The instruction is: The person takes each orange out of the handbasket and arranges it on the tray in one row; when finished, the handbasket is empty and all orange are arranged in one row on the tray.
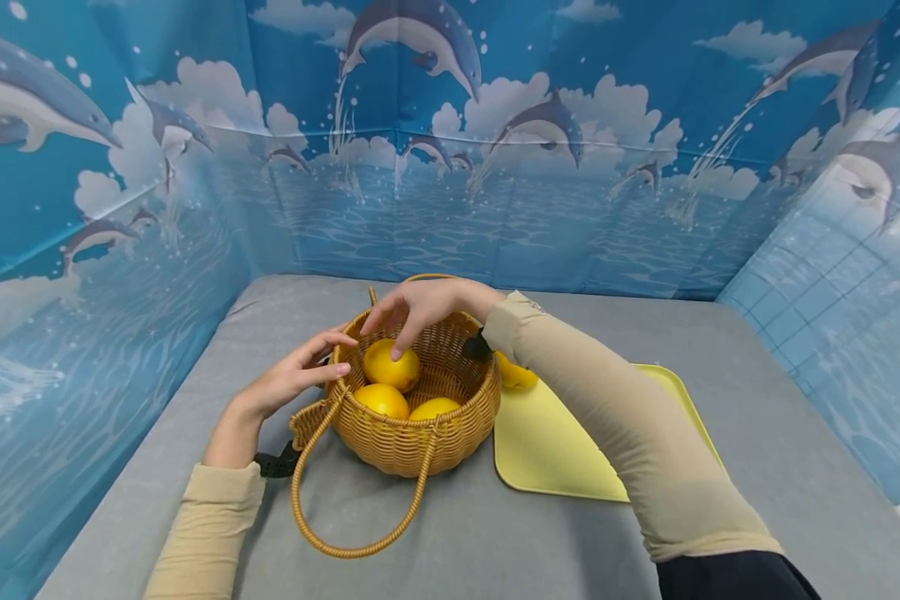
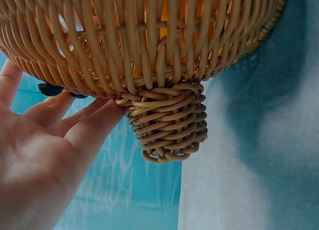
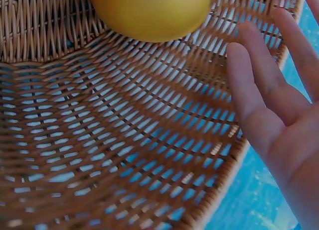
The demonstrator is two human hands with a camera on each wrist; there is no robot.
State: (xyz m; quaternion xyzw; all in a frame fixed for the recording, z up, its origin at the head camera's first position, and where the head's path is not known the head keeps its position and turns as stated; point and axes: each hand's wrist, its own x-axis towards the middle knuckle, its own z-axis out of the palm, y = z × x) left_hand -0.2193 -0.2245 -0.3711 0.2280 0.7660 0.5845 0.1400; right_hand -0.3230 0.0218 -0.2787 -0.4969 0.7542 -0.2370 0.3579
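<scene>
A wicker basket (image 1: 420, 442) holds three yellow lemons: a back one (image 1: 387, 367), a front-left one (image 1: 382, 400) and a front-right one (image 1: 435, 408). On the basket's left rim rests my left hand (image 1: 288, 379), its fingers fairly straight; the left wrist view shows the hand (image 2: 55, 135) touching the woven side. My right hand (image 1: 427, 308) reaches over the far rim, fingers loosely bent above the back lemon. Seen from the right wrist, that hand (image 3: 279, 100) has its fingers spread, apart from a lemon (image 3: 154, 13), and holds nothing.
Right of the basket lies a yellow tray (image 1: 555, 458), partly under my right forearm, with another yellow fruit (image 1: 516, 373) at its far-left side. One basket handle (image 1: 352, 552) hangs down in front. A dolphin-print curtain (image 1: 450, 217) borders the grey tabletop (image 1: 495, 550).
</scene>
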